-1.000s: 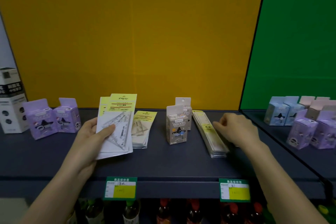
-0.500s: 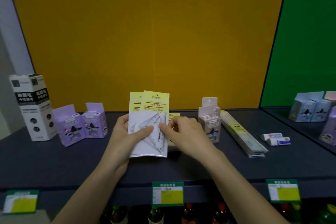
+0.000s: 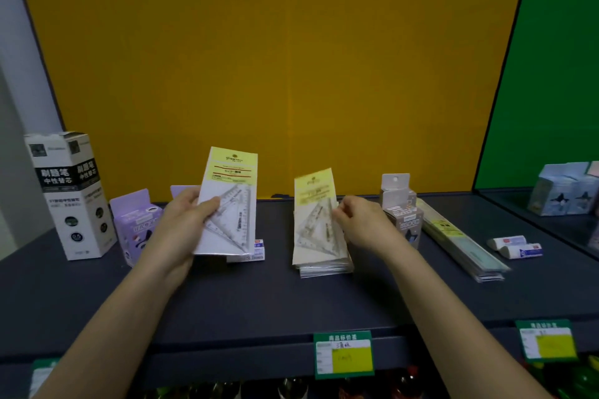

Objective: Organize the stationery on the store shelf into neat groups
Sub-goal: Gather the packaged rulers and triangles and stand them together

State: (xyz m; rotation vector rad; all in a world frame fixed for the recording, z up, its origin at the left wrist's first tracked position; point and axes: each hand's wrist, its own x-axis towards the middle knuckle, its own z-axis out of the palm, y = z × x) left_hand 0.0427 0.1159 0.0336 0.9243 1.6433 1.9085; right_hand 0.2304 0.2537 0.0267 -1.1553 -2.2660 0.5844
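Observation:
My left hand (image 3: 181, 230) holds a packet of clear triangle rulers (image 3: 228, 201) with a yellow header card, raised above the dark shelf (image 3: 259, 298). My right hand (image 3: 363, 223) pinches the right edge of another triangle ruler packet (image 3: 316, 214), tilted up on top of a stack of the same packets (image 3: 324, 266). A small eraser box (image 3: 251, 253) lies under the left packet. A stack of long straight rulers (image 3: 460, 236) lies to the right, with two erasers (image 3: 515, 246) beyond it.
A tall white refill box (image 3: 69, 194) and purple boxes (image 3: 136, 223) stand at the left. Grey-brown hang boxes (image 3: 402, 204) stand behind my right hand. Blue boxes (image 3: 564, 194) sit on the green-backed shelf at right. Price tags (image 3: 343, 355) hang on the shelf's front edge.
My right hand has taken one ruler packet from the left hand's bundle and carried it right onto the stack. My left hand has lifted its packet higher. The view has shifted left.

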